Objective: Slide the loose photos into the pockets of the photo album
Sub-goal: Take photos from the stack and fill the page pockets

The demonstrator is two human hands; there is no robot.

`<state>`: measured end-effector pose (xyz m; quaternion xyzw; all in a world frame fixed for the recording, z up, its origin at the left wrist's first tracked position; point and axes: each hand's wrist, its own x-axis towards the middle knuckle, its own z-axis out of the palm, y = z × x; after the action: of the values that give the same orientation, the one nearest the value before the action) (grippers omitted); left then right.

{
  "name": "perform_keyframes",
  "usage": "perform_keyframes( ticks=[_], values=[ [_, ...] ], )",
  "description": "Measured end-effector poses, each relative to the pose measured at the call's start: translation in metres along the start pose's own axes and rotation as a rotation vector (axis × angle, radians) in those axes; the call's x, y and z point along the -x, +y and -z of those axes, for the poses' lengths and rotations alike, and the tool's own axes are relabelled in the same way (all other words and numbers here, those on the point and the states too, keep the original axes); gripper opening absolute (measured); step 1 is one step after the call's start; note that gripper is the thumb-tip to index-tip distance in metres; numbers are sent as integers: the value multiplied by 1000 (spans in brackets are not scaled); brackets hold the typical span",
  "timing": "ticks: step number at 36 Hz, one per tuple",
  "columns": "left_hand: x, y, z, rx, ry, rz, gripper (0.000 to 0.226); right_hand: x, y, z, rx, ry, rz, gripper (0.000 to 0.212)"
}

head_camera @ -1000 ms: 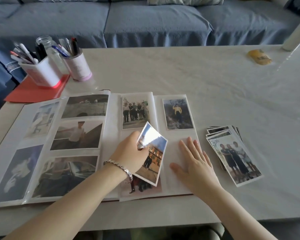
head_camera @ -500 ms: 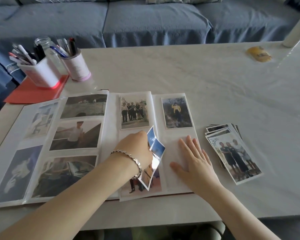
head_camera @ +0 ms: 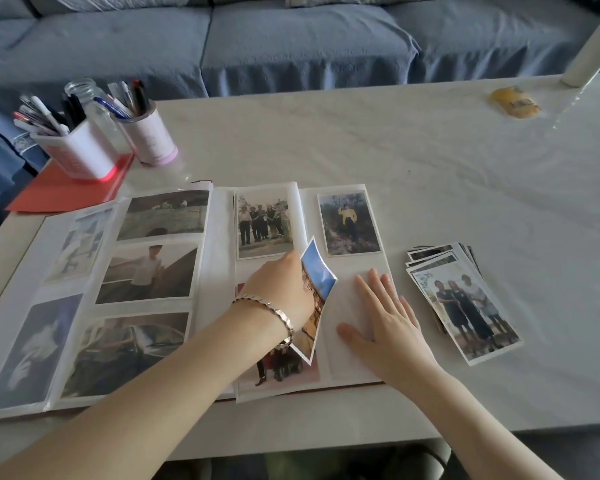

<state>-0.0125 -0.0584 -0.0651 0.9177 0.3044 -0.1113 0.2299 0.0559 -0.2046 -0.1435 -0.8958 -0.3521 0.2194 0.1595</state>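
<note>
The photo album (head_camera: 217, 237) lies open on the table (head_camera: 361, 140), and everything else sits around it. Its left page carries five pocketed prints, and its right side shows three more (one of them half covered by the left wrist, which wears one bracelet (head_camera: 267, 308)). Over the album's right page the left hand (head_camera: 281, 289) grips one loose photo (head_camera: 318, 276) by its edge. The print is bowed and tilted up off the page, and its lower corner points toward the album's near edge. The right hand (head_camera: 385, 323) lies flat on the unfilled pocket at the album's right edge, with its fingers straight and slightly spread and its palm down. Just right of the album, apart from it, one fanned stack of loose photos (head_camera: 465, 306) rests face up. Beyond the album's far left corner stand two pen holders (head_camera: 80, 154) with one glass jar (head_camera: 84, 90) between them, on one red folder (head_camera: 66, 188).
</note>
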Motion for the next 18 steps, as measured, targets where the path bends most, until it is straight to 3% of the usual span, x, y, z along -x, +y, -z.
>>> perform_keyframes(
  ticks=[4,7,14,18],
  values=[
    [-2,-14,-11,78,12,46,7,0,0,1,1,1,3,76],
    [-3,-21,-15,106,18,63,18,1,1,0,5,6,7,75],
    [-4,-28,-2,80,44,7,18,1,3,-2,-33,30,21,69],
    [-2,-33,0,168,31,-39,7,2,-1,-4,-78,94,6,61]
  ],
)
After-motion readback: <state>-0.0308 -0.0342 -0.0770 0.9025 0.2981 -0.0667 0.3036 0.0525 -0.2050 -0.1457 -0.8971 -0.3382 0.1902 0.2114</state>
